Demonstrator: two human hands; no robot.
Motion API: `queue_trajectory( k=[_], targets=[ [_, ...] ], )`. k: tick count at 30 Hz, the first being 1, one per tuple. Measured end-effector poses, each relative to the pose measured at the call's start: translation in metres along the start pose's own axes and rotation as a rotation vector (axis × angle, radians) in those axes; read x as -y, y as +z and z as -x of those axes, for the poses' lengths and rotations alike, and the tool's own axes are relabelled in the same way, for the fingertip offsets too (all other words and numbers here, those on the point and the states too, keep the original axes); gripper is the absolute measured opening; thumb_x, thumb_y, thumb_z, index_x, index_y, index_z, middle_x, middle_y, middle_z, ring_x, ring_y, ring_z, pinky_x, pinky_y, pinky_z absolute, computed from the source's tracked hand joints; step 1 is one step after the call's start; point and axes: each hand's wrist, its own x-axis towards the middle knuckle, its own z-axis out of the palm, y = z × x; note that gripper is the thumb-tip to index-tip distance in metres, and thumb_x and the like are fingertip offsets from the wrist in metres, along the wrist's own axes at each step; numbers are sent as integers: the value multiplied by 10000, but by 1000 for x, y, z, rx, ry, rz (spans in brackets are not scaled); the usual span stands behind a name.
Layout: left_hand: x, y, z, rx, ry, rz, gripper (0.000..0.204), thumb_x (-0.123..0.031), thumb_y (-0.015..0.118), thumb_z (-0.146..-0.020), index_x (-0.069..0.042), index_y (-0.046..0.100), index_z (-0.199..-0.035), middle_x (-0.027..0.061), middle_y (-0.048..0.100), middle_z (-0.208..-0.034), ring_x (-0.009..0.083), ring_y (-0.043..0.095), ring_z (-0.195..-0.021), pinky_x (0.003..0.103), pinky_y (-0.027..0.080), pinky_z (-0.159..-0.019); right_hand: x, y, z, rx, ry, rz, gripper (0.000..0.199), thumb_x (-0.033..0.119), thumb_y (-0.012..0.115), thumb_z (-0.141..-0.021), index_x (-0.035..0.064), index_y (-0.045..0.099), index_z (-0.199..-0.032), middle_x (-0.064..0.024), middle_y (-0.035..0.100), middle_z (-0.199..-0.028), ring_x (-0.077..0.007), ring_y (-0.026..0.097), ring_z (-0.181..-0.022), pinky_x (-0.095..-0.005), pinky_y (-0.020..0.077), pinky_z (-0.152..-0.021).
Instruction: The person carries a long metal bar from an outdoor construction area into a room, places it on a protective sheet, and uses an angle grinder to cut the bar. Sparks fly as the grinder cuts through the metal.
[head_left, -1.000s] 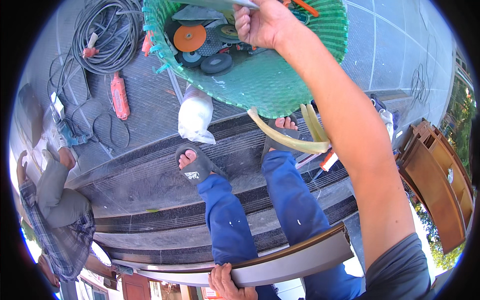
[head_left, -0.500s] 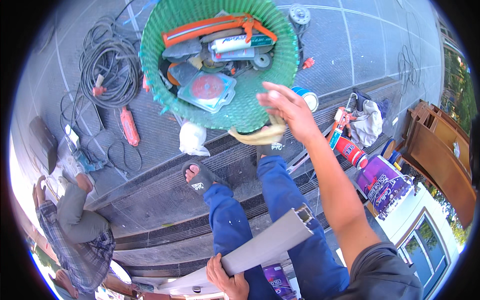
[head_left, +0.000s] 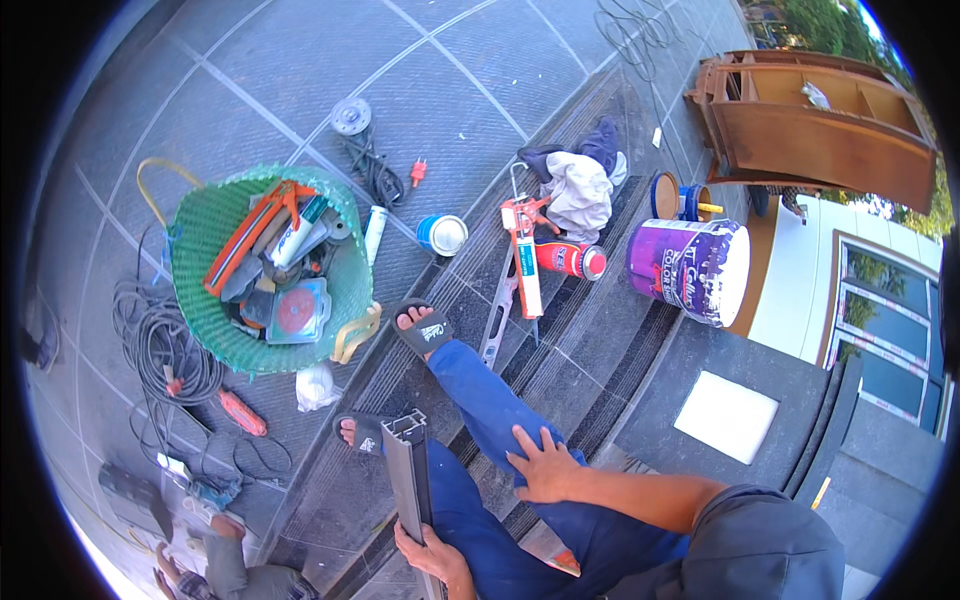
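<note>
My left hand (head_left: 437,557) is wrapped round a long grey metal profile (head_left: 408,470), probably a frame section, which stands nearly upright against my left leg. Its hollow, slotted end points away from me, while the lower part runs out of view. My right hand (head_left: 543,464) rests on my blue-trousered right thigh, fingers spread, holding nothing. Ahead on the left stands a green woven basket (head_left: 190,290) full of tools. An orange-handled tool (head_left: 257,236), a white tube (head_left: 297,232) and a clear case with a red disc (head_left: 299,311) lie inside.
An orange caulking gun (head_left: 526,262), red spray can (head_left: 570,259), spirit level (head_left: 499,320) and blue tin (head_left: 442,235) lie on the steps. A purple paint bucket (head_left: 690,270) stands right. Coiled cable (head_left: 170,340) and an angle grinder (head_left: 352,118) are on the tiles. Another person (head_left: 245,572) sits lower left.
My right hand has left the basket's rim and come back to my thigh. The view has turned rightward, and the profile now points away from me rather than across my legs.
</note>
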Motion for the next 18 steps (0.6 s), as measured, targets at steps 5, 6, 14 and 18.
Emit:
queue_trajectory(
  k=[5,6,14,18],
  targets=[
    [9,-11,-4,-7,10,-40,497,-198,600,-1039,68,548,-1456,286,610,-1409,480,596,-1277,539,447,-1085,8,22,30,-132,-65,-50,734,492,716,-937,118,558,-1549,-224,123,-1779,-685,216,-1522,-787,406,-1104],
    [12,-11,-6,-15,-18,-32,505,-216,596,-1052,72,544,-1463,292,607,-1416,478,598,-1281,530,450,-1088,10,18,27,-174,-65,-119,611,451,713,-939,82,659,-1424,-233,191,-1757,-699,247,-1502,-805,432,-1063],
    [19,-23,-24,11,33,-120,577,-352,557,-1095,101,550,-1453,325,626,-1415,478,594,-1303,506,435,-1118,15,37,9,-281,-55,-145,448,278,613,-1000,25,681,-1362,-258,267,-1719,-693,270,-1498,-815,408,-1073],
    [16,-27,-23,16,39,-122,570,-355,568,-1093,109,563,-1424,341,633,-1382,488,606,-1274,502,438,-1108,16,43,8,-343,-38,-146,436,250,559,-1033,2,668,-1374,-258,345,-1664,-679,290,-1495,-813,400,-1076]
  ],
)
